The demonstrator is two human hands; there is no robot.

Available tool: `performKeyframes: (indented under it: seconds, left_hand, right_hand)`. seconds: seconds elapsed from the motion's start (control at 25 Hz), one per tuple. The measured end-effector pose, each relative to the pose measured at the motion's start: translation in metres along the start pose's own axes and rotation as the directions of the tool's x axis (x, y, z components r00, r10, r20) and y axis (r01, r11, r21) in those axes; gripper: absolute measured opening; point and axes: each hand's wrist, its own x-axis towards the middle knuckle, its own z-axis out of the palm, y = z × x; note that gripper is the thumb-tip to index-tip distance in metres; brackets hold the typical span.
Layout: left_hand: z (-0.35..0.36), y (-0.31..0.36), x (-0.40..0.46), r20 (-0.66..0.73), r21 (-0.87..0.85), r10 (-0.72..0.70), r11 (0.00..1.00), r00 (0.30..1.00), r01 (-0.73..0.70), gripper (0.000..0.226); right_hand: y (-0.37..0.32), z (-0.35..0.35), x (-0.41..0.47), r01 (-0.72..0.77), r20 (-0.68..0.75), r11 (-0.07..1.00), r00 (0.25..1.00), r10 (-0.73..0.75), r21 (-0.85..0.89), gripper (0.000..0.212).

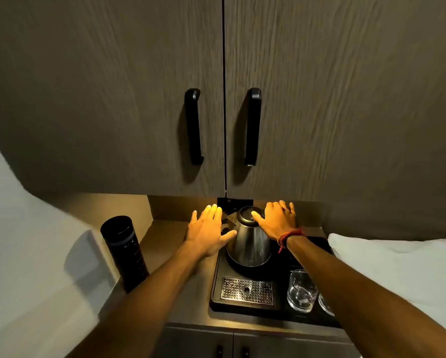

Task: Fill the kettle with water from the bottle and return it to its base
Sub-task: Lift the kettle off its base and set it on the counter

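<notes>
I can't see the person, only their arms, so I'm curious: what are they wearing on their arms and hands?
Both forearms are bare, with no sleeves in view and no gloves. The right hand has a band of red and dark threads tied round its wrist, with a loose red end hanging down. The left hand and its wrist carry nothing: no watch or band shows.

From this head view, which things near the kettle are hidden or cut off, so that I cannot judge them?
- Handle of the steel kettle with the black lid: head view, covered by the right hand.
- Water level in the kettle: the closed lid and opaque wall hide it.
- Second clear glass: the right forearm hides most of it.
- Tall black bottle: opaque, so its contents cannot be seen; the left forearm hides its bottom.
- Black tray: right part under the forearm.
</notes>
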Motion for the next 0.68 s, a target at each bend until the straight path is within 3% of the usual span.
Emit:
performKeyframes:
  seconds: [0.16, 0.28, 0.4, 0.6, 0.68]
  left_hand:
    - [0.006, -0.005, 0.024, 0.021, 0.045, -0.036, 0.998, 0.999, 0.035, 0.091]
    - [0.01, -0.01, 0.036, 0.017, 0.07, -0.053, 0.996, 0.998, 0.052, 0.087]
    - [0.014, -0.013, 0.042, 0.034, 0.082, -0.052, 0.995, 0.998, 0.049, 0.086]
    - [0.009, -0.009, 0.044, 0.023, 0.067, -0.028, 0.997, 0.999, 0.026, 0.081]
    - [0.005, -0.006, 0.045, 0.009, 0.077, -0.021, 0.997, 1.0, 0.02, 0.08]
  right_hand:
    - [-0.011, 0.007, 0.021, -0.074, 0.119, 0.997, 0.99, 0.071, 0.017, 0.061]
    - [-0.015, 0.016, 0.029, -0.142, 0.167, 0.955, 0.981, 0.1, 0.261, 0.04]
    - [-0.015, 0.017, 0.031, -0.123, 0.178, 0.936, 0.982, 0.066, 0.329, 0.033]
    - [0.033, 0.02, 0.032, -0.333, 0.366, 0.771, 0.92, 0.14, 0.543, 0.026]
    - [0.04, 0.019, 0.041, -0.307, 0.324, 0.758, 0.936, 0.134, 0.575, 0.022]
